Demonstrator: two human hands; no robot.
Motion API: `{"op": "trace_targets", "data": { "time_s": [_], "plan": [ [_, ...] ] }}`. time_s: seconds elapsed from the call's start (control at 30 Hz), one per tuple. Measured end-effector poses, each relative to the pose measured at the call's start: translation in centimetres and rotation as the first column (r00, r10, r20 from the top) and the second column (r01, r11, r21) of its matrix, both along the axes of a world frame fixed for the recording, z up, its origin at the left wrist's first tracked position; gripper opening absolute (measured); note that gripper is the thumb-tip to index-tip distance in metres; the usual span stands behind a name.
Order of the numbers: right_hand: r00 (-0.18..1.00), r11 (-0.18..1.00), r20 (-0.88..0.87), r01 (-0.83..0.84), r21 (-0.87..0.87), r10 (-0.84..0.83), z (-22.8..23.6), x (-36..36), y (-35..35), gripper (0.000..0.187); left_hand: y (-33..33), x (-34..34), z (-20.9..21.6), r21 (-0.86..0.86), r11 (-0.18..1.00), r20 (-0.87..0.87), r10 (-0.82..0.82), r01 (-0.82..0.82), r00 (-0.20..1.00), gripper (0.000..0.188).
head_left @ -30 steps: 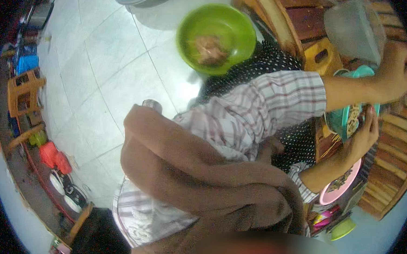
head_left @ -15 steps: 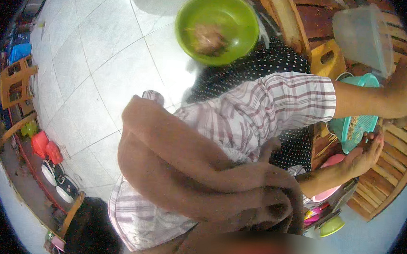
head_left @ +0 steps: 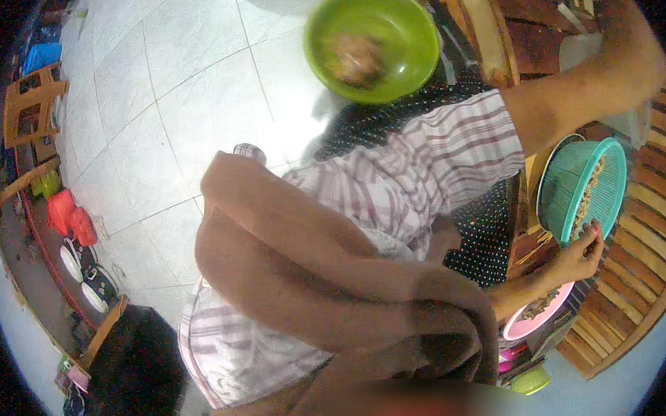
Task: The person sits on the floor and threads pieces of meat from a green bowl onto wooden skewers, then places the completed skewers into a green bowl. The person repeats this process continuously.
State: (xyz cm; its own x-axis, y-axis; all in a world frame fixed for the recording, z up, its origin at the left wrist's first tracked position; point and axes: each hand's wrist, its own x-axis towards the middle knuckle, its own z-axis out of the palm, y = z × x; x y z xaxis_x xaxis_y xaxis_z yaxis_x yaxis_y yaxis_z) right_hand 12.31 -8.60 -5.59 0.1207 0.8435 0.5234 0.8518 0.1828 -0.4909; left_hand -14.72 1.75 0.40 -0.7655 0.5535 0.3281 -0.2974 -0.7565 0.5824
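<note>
My left arm stretches across the top right, with my left hand (head_left: pixel 626 24) beside a translucent container (head_left: pixel 579 49); the picture's edge cuts off its fingers. Below it stands a teal mesh basket (head_left: pixel 617 168), tilted, with small light-brown pieces (head_left: pixel 591 197) along its inside. At the lower rim of that basket is my right hand (head_left: pixel 583 254), fingertips drawn together. Whatever lies between them is too small to make out. Under my right forearm sits a pink bowl (head_left: pixel 521 330) holding small brownish bits.
A slatted wooden bench (head_left: pixel 642 261) runs down the right side. A green basin (head_left: pixel 411 49) with a pale-brown lump stands on white tiles (head_left: pixel 194 115). Black dotted cloth (head_left: pixel 472 243) lies by my arms. At far left are a wooden chair (head_left: pixel 30 113) and red things (head_left: pixel 69 218).
My left hand has swung up and away from the basket toward the top edge. My right hand has drawn back slightly, fingers now closer together. More of the basket and pink bowl shows.
</note>
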Motion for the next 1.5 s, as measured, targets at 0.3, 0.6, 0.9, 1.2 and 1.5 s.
{"op": "trace_targets", "data": {
  "time_s": [0.3,0.6,0.9,1.2,1.5],
  "plan": [
    [0.996,0.999,0.08,0.032,0.011,-0.033,-1.1,-0.9,1.0,0.025,-5.6,-8.7,-15.7,-0.351,0.926,0.035,0.159,-0.137,0.987,0.018],
    [0.978,0.999,0.209,-0.021,0.039,0.013,-1.2,-0.5,1.3,0.022,-20.2,-9.3,-41.6,-0.891,0.347,-0.173,0.339,-0.294,0.925,0.027],
    [0.989,0.999,0.148,0.023,-0.024,-0.019,-1.7,1.1,1.7,0.021,-16.7,-10.1,-47.3,-0.932,-0.004,-0.358,-0.122,-0.361,0.926,0.038],
    [0.987,0.998,0.152,-0.055,-0.013,0.056,-1.9,1.7,2.0,0.022,-16.0,-13.4,-41.4,-0.707,0.7,0.233,0.093,0.103,0.968,0.025],
    [0.981,0.998,0.182,-0.067,-0.017,0.069,-2.3,2.8,2.5,0.02,-17.3,-14.3,-36.8,-0.538,0.724,0.197,-0.39,0.431,0.9,0.041]
  ]
}}
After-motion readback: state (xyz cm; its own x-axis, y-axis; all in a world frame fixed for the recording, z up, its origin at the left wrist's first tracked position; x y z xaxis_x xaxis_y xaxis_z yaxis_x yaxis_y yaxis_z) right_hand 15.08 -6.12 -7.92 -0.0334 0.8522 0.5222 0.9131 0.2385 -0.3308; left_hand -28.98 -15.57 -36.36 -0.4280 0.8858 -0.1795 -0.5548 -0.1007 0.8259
